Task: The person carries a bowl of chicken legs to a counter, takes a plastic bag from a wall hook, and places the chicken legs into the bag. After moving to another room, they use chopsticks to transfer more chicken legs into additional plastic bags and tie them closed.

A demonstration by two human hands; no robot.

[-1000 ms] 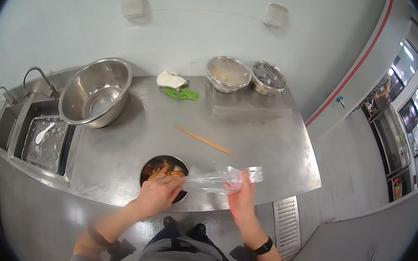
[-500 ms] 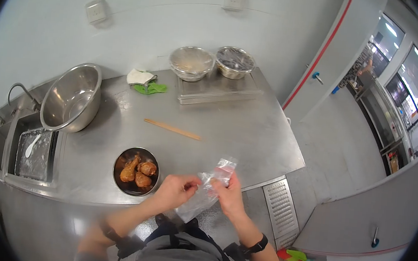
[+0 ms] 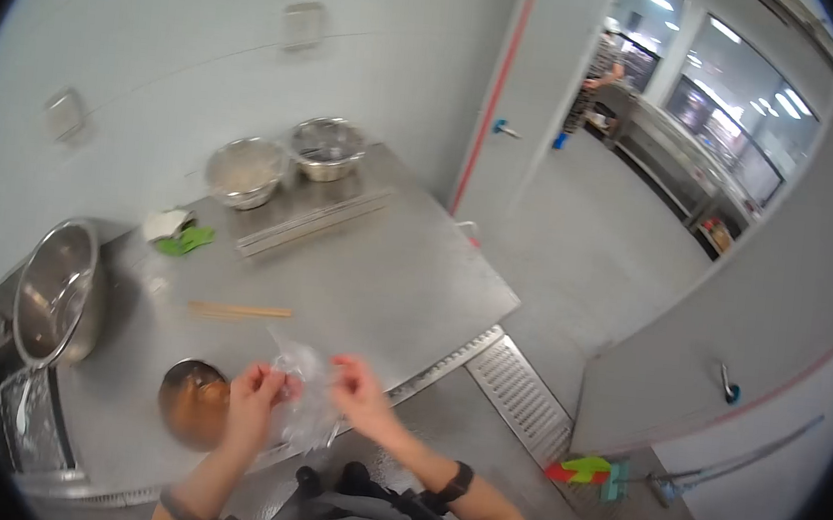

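Note:
A clear plastic bag hangs between my hands over the table's front edge. My left hand is closed on the bag's left side, just right of a steel bowl with brown drumsticks, blurred here. On the bag's right side is my right hand, its fingers bent and smeared; whether they grip the film cannot be made out. Wooden chopsticks lie on the steel table beyond the bag.
Two film-covered bowls stand at the back by a flat metal tray. White and green cloths, a large basin and a sink are left. Another person stands beyond the doorway.
The view has turned right, so the table appears further left. The bag has spread wider, and my right hand has moved from its upper end to its right side.

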